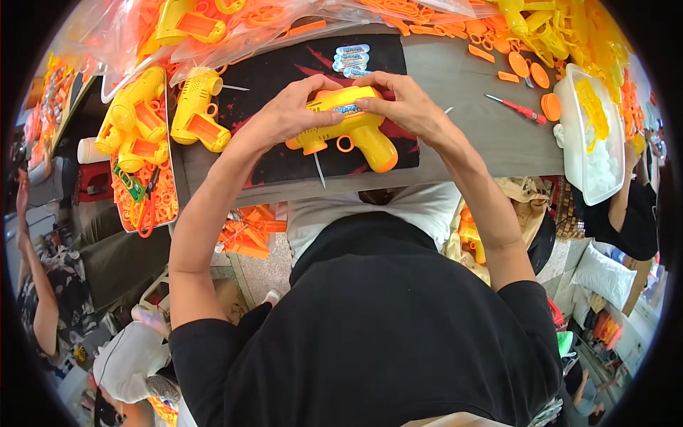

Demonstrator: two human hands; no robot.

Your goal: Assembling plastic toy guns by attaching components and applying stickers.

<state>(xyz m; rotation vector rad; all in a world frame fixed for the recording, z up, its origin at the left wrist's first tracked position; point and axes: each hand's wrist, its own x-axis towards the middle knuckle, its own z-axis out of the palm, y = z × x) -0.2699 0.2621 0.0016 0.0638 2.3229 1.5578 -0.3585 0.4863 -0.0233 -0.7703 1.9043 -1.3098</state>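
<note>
A yellow toy bubble gun (pixel 370 142) lies on its side over the dark mat, with its grip toward me and an orange ring trigger below its body. My left hand (pixel 299 110) holds its left end, fingers curled over the far edge. At the other end, my right hand (pixel 405 107) grips it the same way. Both thumbs press on a blue label (pixel 346 109) on the gun's side. Beneath the gun's left end, a thin metal shaft (pixel 319 171) points toward me; what it belongs to is hidden. Just beyond my hands lie several loose blue labels (pixel 352 58).
More yellow gun bodies (pixel 196 107) lie at left, beside a tray of orange parts (pixel 146 196) with scissors. A red-handled screwdriver (pixel 523 110), orange discs (pixel 539 75) and a white tub (pixel 594 171) are at right. Piled parts in plastic line the far edge. Other people sit nearby.
</note>
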